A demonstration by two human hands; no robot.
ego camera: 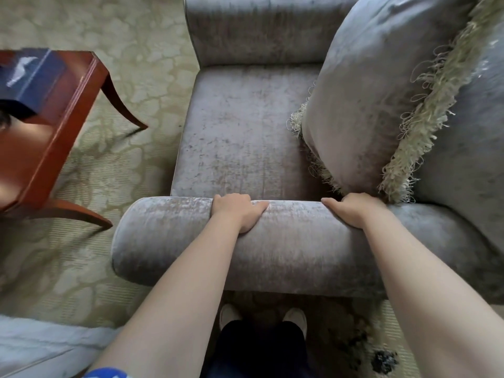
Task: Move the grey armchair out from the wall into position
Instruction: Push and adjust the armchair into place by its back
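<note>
The grey velvet armchair (240,132) fills the middle of the head view, seen from its side. Its near rolled armrest (163,236) runs across in front of me. My left hand (237,211) lies over the top of that armrest, fingers curled over its far edge. My right hand (354,208) grips the same armrest further right, close to the chair's back. A grey cushion (381,91) with a pale fringe leans against the backrest on the right. My feet stand right behind the armrest.
A red-brown wooden side table (54,137) with curved legs stands on the left, a dark blue box (30,75) on top. Patterned green carpet (109,165) lies between table and chair. A pale fabric edge (35,345) shows at the bottom left.
</note>
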